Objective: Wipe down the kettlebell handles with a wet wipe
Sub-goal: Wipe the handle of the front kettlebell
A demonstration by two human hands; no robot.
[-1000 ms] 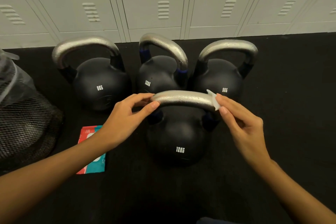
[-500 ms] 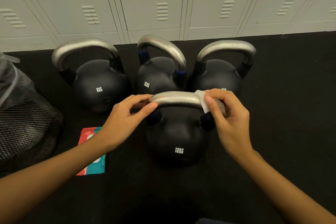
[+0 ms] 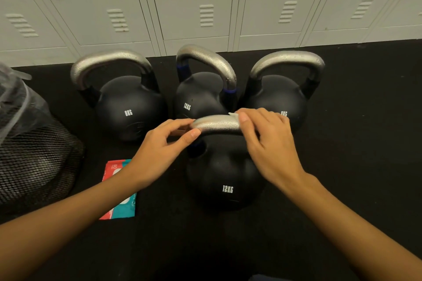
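on black floor (image 3: 342,143) before grey lockers (image 3: 194,7): four black kettlebells. near kettlebell (image 3: 225,173) reads "12kg"; behind it, left bell (image 3: 130,107) "8kg", middle bell (image 3: 198,96) "12kg", right bell (image 3: 278,98) label half hidden by the hand. right hand (image 3: 267,141) curled over the right end of the near bell's steel handle (image 3: 217,123), pressing a white wipe (image 3: 234,114) round it. left hand (image 3: 159,150) pinches the handle's left end, thumb and fingers. red-teal wipe pack (image 3: 121,189) flat under left forearm, print unreadable. mesh bin (image 3: 34,155) at left, clear liner, contents unclear.
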